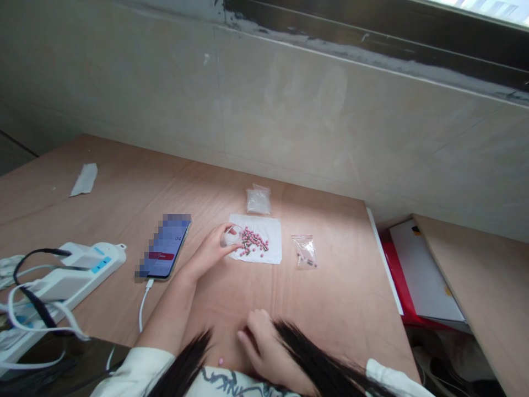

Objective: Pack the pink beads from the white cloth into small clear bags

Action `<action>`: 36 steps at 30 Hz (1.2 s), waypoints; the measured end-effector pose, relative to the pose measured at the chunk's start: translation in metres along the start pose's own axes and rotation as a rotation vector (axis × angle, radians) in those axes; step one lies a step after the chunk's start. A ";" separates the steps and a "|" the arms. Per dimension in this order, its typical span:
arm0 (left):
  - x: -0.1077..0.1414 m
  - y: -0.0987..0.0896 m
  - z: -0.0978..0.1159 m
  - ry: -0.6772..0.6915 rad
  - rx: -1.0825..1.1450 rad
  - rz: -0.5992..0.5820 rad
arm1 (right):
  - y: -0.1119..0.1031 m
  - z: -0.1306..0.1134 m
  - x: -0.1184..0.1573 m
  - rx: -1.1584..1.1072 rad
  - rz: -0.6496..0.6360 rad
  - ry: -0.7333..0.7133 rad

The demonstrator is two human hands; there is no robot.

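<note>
My left hand (210,249) holds a small clear cup (232,236) at the edge of a white paper sheet (268,229). Several small pink-and-metal pellets (253,241) lie heaped on that sheet, right beside the cup. My right hand (258,337) rests low on the plywood table (231,300), fingers loosely curled, and strands of long dark hair hide part of it. A single pink pellet (220,361) lies near the table's front edge, left of that hand. Beyond the sheet sit a clear zip bag (305,251) with a few pellets and a crumpled clear bag (258,199).
A smartphone (164,246) with a blurred screen lies left of my left hand, its white charging cable (144,303) running down. Further left is a white power strip (82,275) with tangled cords. A paper strip (85,179) lies at the back. A red folder (397,275) stands beyond the right edge.
</note>
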State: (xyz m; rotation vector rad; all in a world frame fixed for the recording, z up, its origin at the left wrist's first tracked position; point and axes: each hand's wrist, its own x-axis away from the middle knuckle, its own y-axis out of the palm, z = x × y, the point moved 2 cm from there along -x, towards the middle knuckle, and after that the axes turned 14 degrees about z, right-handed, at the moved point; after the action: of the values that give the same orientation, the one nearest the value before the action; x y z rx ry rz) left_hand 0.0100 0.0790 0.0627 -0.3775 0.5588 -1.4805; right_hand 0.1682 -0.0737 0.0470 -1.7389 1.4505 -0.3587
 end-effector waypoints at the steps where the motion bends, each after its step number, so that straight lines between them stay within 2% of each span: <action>1: 0.001 -0.001 0.001 -0.003 0.003 -0.002 | -0.001 0.005 -0.009 -0.015 0.025 0.070; 3: 0.002 -0.003 0.003 -0.011 0.009 -0.008 | -0.003 0.019 -0.032 -0.019 0.156 0.182; 5: 0.004 -0.005 0.005 -0.024 0.011 -0.014 | -0.004 0.035 -0.056 0.011 0.320 0.201; 7: 0.006 -0.006 0.008 -0.032 0.004 -0.018 | -0.002 0.049 -0.075 0.061 0.378 0.222; 10: 0.008 -0.008 0.010 -0.023 -0.013 -0.009 | 0.002 0.063 -0.088 0.130 0.336 0.249; 14: 0.010 -0.010 0.008 0.008 -0.024 -0.001 | 0.008 0.068 -0.086 0.130 0.265 0.264; 18: 0.012 -0.009 0.007 0.021 -0.043 -0.024 | 0.008 0.070 -0.083 0.106 0.257 0.249; 21: 0.013 -0.004 0.007 0.043 -0.067 -0.073 | -0.001 0.068 -0.087 0.033 0.320 0.279; 25: 0.012 0.008 0.009 0.099 -0.092 -0.129 | -0.013 0.055 -0.107 -0.125 0.423 0.307; 31: 0.004 0.022 0.012 0.162 -0.109 -0.119 | -0.010 0.033 -0.135 -0.227 0.415 0.272; 34: 0.002 0.016 0.011 0.143 -0.119 -0.087 | -0.010 0.030 -0.122 -0.218 0.477 0.305; 36: 0.003 0.009 0.010 0.105 -0.116 -0.075 | -0.010 0.024 -0.103 -0.236 0.389 0.264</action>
State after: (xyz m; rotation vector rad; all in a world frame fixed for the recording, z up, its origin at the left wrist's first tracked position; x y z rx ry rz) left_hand 0.0229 0.0753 0.0652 -0.4165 0.7236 -1.5503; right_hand 0.1613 0.0300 0.0681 -1.5796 2.0485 -0.2198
